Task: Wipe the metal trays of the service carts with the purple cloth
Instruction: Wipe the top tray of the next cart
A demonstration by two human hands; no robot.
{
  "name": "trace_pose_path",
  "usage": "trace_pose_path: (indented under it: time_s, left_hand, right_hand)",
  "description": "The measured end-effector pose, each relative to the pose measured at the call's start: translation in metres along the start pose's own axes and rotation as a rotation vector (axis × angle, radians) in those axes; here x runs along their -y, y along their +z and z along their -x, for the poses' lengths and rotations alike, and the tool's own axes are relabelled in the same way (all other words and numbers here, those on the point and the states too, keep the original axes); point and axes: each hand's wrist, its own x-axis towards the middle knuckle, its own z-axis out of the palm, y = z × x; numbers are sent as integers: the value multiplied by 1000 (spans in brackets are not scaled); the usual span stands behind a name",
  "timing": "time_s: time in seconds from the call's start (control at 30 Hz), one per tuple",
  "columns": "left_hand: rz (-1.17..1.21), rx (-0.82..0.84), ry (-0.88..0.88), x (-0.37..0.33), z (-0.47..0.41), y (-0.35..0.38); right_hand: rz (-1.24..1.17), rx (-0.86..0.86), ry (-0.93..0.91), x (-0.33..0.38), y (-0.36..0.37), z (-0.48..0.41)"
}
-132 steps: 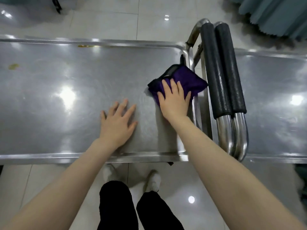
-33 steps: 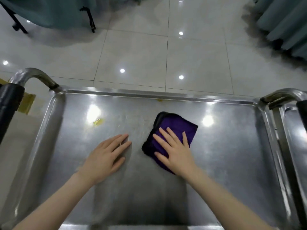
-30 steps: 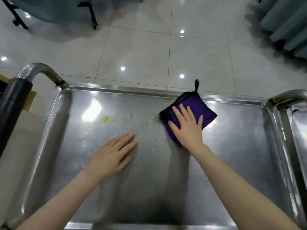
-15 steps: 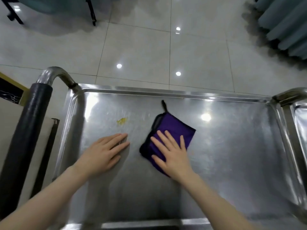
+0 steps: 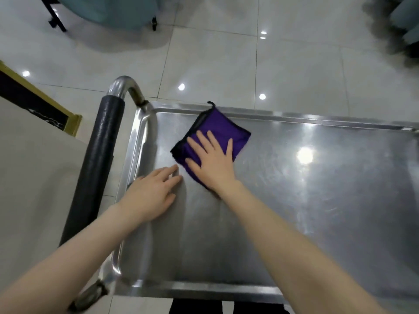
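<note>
Head view: the purple cloth [image 5: 218, 129], folded to a rough square with a dark edge, lies flat in the far left part of the metal tray [image 5: 317, 200]. Its far corner is against the far rim, and a small black loop pokes over that rim.

The right hand [image 5: 213, 160] lies palm down on the cloth's near half, fingers straight and spread, pressing it onto the metal without gripping. The forearm runs back towards the lower right. The left hand [image 5: 149, 193] is also flat and open on the bare tray near the left rim. Its fingers are straight and close together, with the tips just beside the cloth's near left edge.

Half a second ago the cloth sat nearer the middle of the tray. It and the right hand have since slid up towards the far rim and the left corner, while the left hand kept to its spot. A yellowish speck seen on the metal then no longer shows, and it may be under the cloth.

Left of the tray rises the cart's padded black handle [image 5: 99, 159]. Glossy pale floor tiles [image 5: 226, 64] lie beyond.
</note>
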Motion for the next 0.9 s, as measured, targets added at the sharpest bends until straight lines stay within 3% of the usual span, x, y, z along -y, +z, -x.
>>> trace_pose_path:
  time_s: [0.07,0.13,0.3,0.4,0.47,0.63,0.7,0.8,0.9]
  left_hand:
    - [-34,10,2,7,-1,-12]
    - [-94,-12,61,14,-5,-26]
    - [-238,-231,165,43,-4,-68]
    - [-278,-318,171,58,4,-81]
    - [-237,-392,144,62,8,-84]
    - [-96,-536,-16,59,3,-80]
    - [-54,-554,-44,59,3,-80]
    - [-68,-541,-44,59,5,-80]
    - [-58,-543,-58,58,4,-81]
  right_hand:
    - [34,24,-84,-17,-1,25]
    - [29,-14,-9,-54,-4,57]
    - [-95,-111,616,-132,-23,86]
    - [-136,-128,747,-105,-23,50]
    - [-140,-100,667,-58,-14,15]
    - [-70,27,152,88,11,-61]
    - [-29,75,4,114,17,-61]
    - [-9,20,-63,87,16,-35]
    - [-49,-58,126,10,4,8]
